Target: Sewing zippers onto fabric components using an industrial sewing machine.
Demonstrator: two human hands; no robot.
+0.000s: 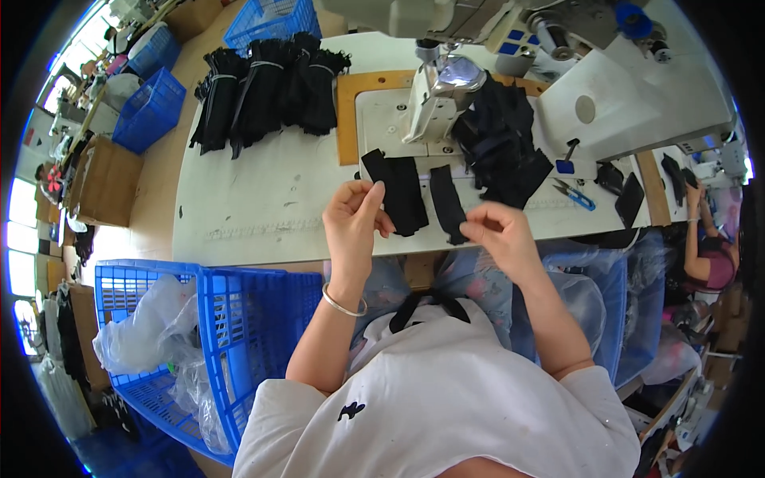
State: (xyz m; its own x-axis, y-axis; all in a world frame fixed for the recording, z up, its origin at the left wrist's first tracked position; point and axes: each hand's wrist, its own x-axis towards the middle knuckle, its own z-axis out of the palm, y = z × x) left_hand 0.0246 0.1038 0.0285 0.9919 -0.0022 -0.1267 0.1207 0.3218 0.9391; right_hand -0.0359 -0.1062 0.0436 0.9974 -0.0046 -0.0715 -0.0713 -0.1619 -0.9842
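Observation:
A folded black fabric piece [404,199] lies on the white sewing table, just in front of the sewing machine's needle area. My left hand [353,215] is at its left edge, thumb and fingers closed on it; the exact grip is partly hidden. To the right is a narrow black fabric strip [447,199]. Its near end is pinched between the thumb and fingers of my right hand [504,237]. The sewing machine head [430,103] stands right behind both pieces. Beside it, to the right, a loose heap of black fabric pieces [502,143] covers part of the machine bed.
Several tied black bundles [267,92] sit at the table's back left. Blue-handled thread snips [575,193] lie right of the heap. A blue crate [203,319] with clear plastic bags stands at my left, and a blue bin [606,311] at my right. Another person [713,255] works far right.

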